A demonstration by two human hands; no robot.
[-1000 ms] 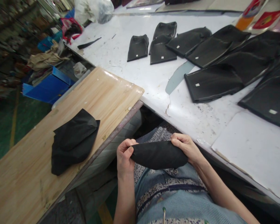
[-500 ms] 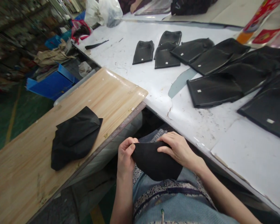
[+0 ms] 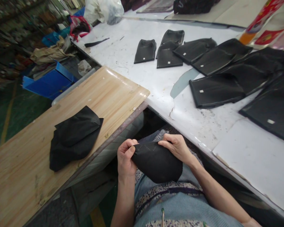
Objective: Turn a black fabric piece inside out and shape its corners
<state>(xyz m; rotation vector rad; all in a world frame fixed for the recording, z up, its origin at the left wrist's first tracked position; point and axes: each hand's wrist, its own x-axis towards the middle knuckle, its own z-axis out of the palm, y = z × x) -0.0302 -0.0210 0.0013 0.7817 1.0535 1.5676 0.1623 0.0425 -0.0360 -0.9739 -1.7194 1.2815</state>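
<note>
A black fabric piece [image 3: 158,164] hangs between my two hands above my lap. My left hand [image 3: 127,154] pinches its upper left corner between thumb and fingers. The upper right edge is pinched by my right hand [image 3: 175,145], with the fingers curled. Faint light marks show near the top edge. On the wooden board [image 3: 118,91] to the left lies a loose pile of black fabric [image 3: 75,138]. Several black pieces with small white labels, such as one black piece [image 3: 217,91], lie on the white table [image 3: 132,75] ahead and to the right.
A blue box [image 3: 50,80] stands beyond the board at the left. Plastic bags [image 3: 106,11] sit at the table's far left corner, with a dark strip [image 3: 97,43] nearby. A bottle with a red label [image 3: 262,19] is at the upper right.
My right hand has closed more tightly on the fabric's upper edge, its fingers now curled. The fabric has turned slightly, and light marks now show near its top.
</note>
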